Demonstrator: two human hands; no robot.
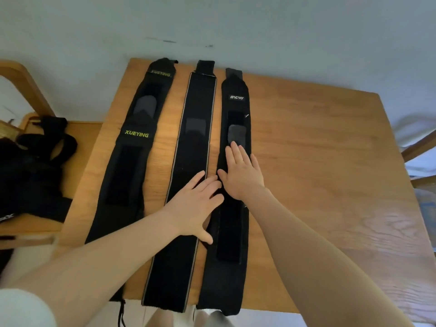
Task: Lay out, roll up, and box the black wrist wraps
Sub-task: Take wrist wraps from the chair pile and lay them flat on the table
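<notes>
A: What sits nearest?

B: Two bare forearms reach in from the bottom edge over the light wooden table. Three long black fabric wrist wraps lie flat on it, side by side, running from the near edge to the far one.

A: And the hands?

B: Both are flat, fingers straight, gripping nothing. The left hand rests across the grey-edged middle wrap, its fingertips reaching onto the right wrap with the small white logo. The right hand presses palm-down on that right wrap, just beside the left hand, thumb nearly meeting the left fingers.

A: Do they cover anything?

B: Yes. The hands and forearms hide the mid-lengths of the middle and right wraps. The left forearm also crosses the near end of the left wrap with yellow-green "XUEYING" lettering. A thin black cord hangs off the near table edge below that wrap.

A: What lies further out?

B: The far ends of all three wraps reach the back edge of the table, against a pale wall. To the left, a wooden chair holds a heap of more black straps. To the right, wooden furniture rails show at the frame's edge; I cannot tell what they belong to.
</notes>
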